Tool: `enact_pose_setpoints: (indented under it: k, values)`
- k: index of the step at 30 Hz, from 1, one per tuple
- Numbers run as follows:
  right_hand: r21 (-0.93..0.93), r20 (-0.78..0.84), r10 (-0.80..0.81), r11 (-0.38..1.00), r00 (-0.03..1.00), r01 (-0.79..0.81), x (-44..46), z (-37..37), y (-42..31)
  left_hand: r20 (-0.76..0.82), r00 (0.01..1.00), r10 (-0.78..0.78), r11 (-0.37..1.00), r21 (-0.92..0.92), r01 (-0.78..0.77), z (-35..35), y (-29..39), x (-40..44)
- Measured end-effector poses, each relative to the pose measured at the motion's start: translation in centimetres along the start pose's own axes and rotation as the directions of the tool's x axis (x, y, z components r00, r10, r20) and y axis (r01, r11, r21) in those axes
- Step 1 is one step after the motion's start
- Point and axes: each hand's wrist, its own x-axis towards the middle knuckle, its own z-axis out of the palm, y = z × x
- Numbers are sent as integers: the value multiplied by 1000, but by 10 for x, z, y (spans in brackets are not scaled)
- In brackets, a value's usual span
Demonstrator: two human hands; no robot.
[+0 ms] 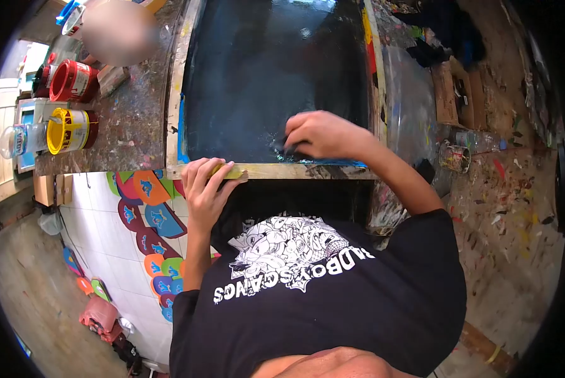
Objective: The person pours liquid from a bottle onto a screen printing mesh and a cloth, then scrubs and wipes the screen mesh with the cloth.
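Observation:
A large wooden frame (175,94) holds a dark, wet-looking screen (270,75), with blue tape along parts of its inner edges. Near the screen's lower right corner, my right hand (323,134) is closed round a dark cloth (290,150) pressed on the surface. My left hand (207,183) rests on the frame's near edge, its fingers bent over a yellowish-green sponge (231,171). How much of the sponge lies under the fingers is hidden.
Left of the frame stand a red paint tub (73,81), a yellow paint tub (72,131) and a plastic bottle (21,140). To the right are a cardboard box (459,94), a clear cup (454,157) and dark cloth. Colourful printed pieces (162,220) lie below left.

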Motion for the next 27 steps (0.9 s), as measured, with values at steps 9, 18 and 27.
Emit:
enact_pose_setpoints:
  k: [9, 18, 27]
  values:
    - [29, 6, -13, 999, 1000, 12, -1, -3, 7, 3, 1000, -22, 1000, 0, 22, 3, -3, -3]
    - [22, -52, 11, 1000, 999, -10, 1, 3, 8, 3, 1000, -21, 1000, 18, 21, 6, -5, -3]
    - [-470, 362, 565, 798, 741, -378, -80, -47, 17, -2, 1000, -13, 1000, 11, 13, 2, -2, -1]
